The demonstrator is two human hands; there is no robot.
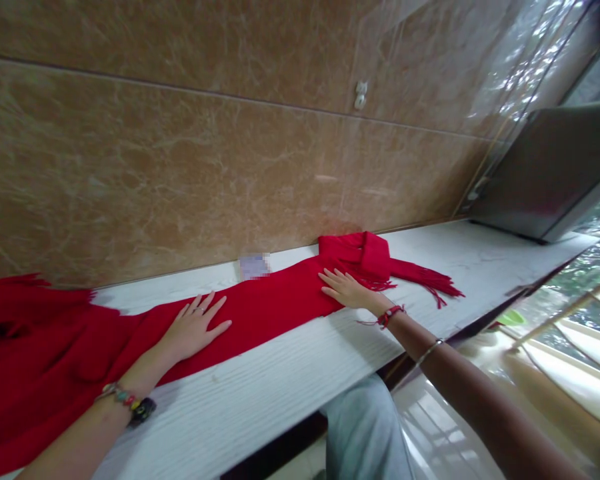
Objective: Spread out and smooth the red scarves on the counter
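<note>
A long red scarf (275, 303) with fringed ends lies along a white wood-grain table (260, 387). Its middle stretch is spread smooth, while the part at the left is bunched and wrinkled. At the right the cloth is folded over, and its fringe trails onto the tabletop. My left hand (193, 330) rests on the scarf left of the middle, palm down with fingers spread. Near the folded right part, my right hand (344, 288) lies flat on the cloth, fingers stretched out. Neither hand grips anything.
A brown marbled tile wall (180, 167) runs along the table's back edge. A small blurred card (254, 266) lies by the wall. At the far right end stands a grey box-like appliance (545, 173). Below on the right are a chair (565, 373) and a green bowl (511, 317).
</note>
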